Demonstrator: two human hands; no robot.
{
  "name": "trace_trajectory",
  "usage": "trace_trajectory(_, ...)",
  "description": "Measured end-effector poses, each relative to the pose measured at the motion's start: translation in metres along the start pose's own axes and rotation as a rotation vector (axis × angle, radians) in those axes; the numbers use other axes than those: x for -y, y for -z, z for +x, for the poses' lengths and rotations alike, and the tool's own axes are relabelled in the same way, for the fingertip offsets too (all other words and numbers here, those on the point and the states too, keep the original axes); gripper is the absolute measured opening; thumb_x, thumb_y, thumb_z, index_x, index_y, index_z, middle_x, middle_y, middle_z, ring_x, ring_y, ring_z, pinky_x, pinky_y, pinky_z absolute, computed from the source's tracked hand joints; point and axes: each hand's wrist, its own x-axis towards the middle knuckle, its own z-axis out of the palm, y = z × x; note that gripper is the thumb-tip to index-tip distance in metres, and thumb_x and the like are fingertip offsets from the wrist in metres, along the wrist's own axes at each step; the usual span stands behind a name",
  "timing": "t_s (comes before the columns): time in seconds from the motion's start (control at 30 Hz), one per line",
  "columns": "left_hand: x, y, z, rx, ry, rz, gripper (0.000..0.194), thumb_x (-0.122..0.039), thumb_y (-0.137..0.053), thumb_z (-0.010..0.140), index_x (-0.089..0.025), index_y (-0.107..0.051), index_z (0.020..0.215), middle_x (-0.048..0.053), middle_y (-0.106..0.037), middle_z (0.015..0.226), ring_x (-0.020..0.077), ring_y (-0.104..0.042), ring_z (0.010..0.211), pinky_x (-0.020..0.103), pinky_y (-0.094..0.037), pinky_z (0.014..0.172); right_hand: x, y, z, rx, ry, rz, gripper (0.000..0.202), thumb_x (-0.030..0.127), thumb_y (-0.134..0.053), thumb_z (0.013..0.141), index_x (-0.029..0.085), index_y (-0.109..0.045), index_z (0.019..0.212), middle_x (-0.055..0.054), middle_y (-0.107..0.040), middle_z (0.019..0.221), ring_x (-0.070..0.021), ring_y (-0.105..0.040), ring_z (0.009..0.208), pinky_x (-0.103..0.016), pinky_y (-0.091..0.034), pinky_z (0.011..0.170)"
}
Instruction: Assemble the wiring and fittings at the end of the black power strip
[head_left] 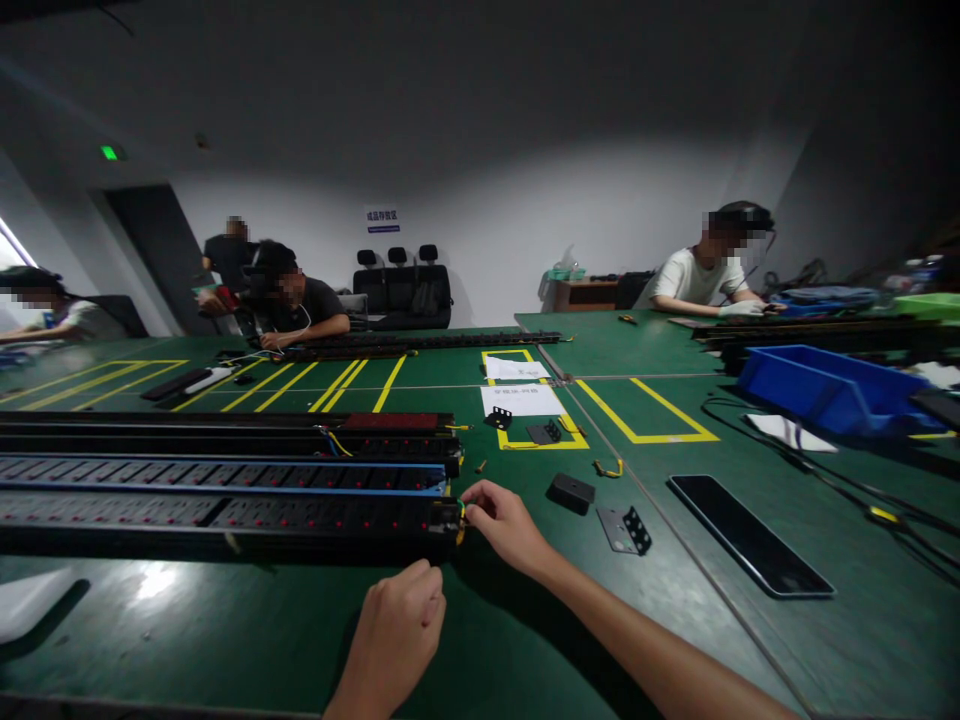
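A long black power strip (pixel 322 514) with a row of sockets and red dots lies across the green table. At its right end a short yellow-green wire (pixel 461 512) sticks out, and my right hand (pixel 504 522) pinches it between thumb and forefinger. My left hand (pixel 405 620) is closed just in front of the strip's end, apart from it; its curled fingers hide whatever may be inside. To the right of my right hand lie a black end cap (pixel 571 493) and a black bracket with holes (pixel 625 530).
More strips lie behind, one with blue edges (pixel 225 475). A phone (pixel 750 535), a blue bin (pixel 832 385) and black cables (pixel 825 475) are at right. Paper sheets (pixel 521 401), small brackets (pixel 546 432) and another yellow wire (pixel 611 468) lie ahead. Co-workers sit across the table.
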Motion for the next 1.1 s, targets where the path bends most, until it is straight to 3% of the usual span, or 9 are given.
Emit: trace_trajectory(1.1, -0.0022, 0.0022, -0.0006, 0.026, 0.031, -0.016, 0.026, -0.001, -0.038, 0.081, -0.019, -0.036, 0.062, -0.003, -0.042, 0.062, 0.0105, -0.041, 0.054, 0.031, -0.019, 0.056, -0.0017, -0.0002, 0.0002, 0.001, 0.009, -0.009, 0.017, 0.021, -0.054, 0.08, 0.017, -0.067, 0.09, 0.003, -0.056, 0.067, -0.0132, -0.05, 0.063, -0.024, -0.036, 0.058)
